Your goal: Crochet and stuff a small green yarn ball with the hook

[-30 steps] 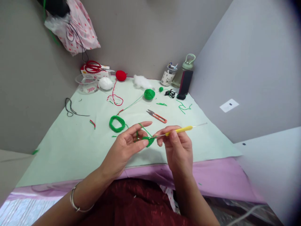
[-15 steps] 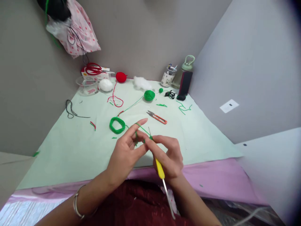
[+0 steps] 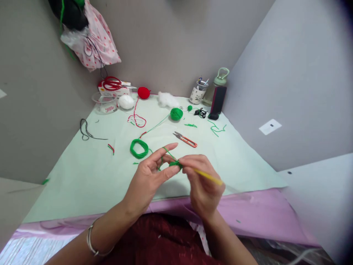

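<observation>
In the head view, a stitch seems to be in work. The small green yarn piece [image 3: 174,164] is nearer to the person than the orange-handled metal snips [image 3: 189,142]; the left hand [image 3: 146,180] has its grip pinched on it. The right hand [image 3: 204,189] keeps its grip closed around a slim yellow-handled hook [image 3: 209,177]. The next move probably calls for even yarn tension. Left of the snips, a green yarn ring [image 3: 132,149] lies on the pale-green covered worktop [image 3: 110,184]; behind them stands a grey wall [image 3: 162,44].

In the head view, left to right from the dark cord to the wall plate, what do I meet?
Dark cord, red-and-green yarn scrap, left hand, green yarn piece, right hand, white wall plate.
</observation>
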`<state>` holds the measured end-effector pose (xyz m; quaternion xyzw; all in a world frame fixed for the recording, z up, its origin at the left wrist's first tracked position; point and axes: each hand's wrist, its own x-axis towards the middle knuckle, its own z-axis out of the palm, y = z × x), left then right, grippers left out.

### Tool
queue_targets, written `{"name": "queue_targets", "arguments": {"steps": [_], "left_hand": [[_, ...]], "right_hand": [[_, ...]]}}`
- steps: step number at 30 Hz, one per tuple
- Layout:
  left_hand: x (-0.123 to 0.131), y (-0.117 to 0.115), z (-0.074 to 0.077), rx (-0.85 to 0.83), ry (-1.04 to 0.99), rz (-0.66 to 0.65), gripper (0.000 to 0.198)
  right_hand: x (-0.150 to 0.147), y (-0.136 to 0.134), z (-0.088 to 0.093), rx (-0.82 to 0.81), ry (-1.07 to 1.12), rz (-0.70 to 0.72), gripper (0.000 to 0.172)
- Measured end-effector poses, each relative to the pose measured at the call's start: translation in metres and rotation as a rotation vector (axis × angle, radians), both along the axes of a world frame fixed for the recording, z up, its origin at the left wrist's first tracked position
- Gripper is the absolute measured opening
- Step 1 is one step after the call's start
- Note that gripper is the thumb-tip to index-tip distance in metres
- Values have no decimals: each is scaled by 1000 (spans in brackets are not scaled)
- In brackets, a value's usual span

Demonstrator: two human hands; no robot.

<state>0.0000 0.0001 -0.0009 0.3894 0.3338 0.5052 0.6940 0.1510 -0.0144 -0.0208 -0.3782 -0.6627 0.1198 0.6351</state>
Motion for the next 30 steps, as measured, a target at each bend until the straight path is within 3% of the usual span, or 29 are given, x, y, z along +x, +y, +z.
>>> {"name": "queue_targets", "arguments": {"steps": [3, 6, 9, 11, 16, 21, 26, 30], "left_hand": [[2, 2, -1, -148, -160, -84, 51], [-2, 7, -1, -234, -259, -172, 42], [-6, 8, -1, -169, -208, -148, 41], [-7, 6, -1, -96, -133, -159, 44], [-9, 2, -1, 52, -7, -158, 40], [-14, 3, -1, 87, 58, -132, 39], [-15, 2, -1, 124, 106, -82, 40], [-9, -2, 2, 144, 166, 47, 42]], "right_hand": [[2, -4, -2, 171, -202, -110, 35], [7, -2, 1, 28, 25, -31, 27], [8, 3, 4, -184, 354, 161, 20], [7, 5, 4, -260, 406, 254, 17], [8, 4, 5, -352, 459, 245, 13], [12, 6, 14, -396, 565, 338, 19], [13, 0, 16, -335, 385, 227, 22], [13, -8, 9, -67, -40, 45, 26]]}}
